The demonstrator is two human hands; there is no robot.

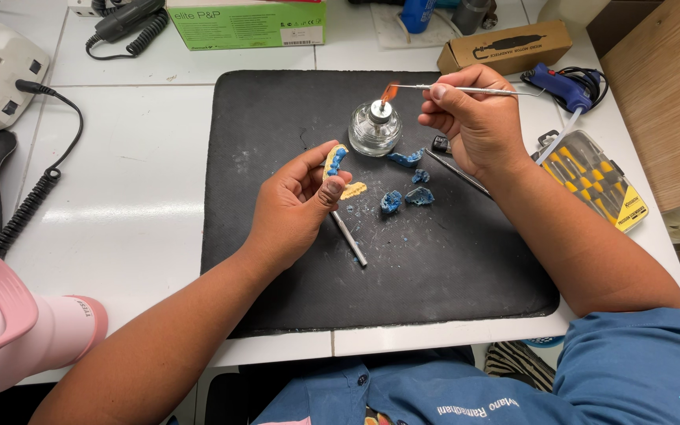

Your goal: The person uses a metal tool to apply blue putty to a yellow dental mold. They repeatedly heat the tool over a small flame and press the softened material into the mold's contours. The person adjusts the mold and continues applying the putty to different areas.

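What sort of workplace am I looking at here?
Most likely a dental laboratory bench. The left hand holds a yellow tooth model with blue wax, the right hand heats a thin metal instrument over a glass spirit burner, and blue wax lumps lie on the black mat.

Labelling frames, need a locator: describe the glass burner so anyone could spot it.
Start at the black mat on the white table. Near its top edge stands the spirit burner, a small clear glass jar. Unlike the blue wax lumps nearby, it carries an orange flame.
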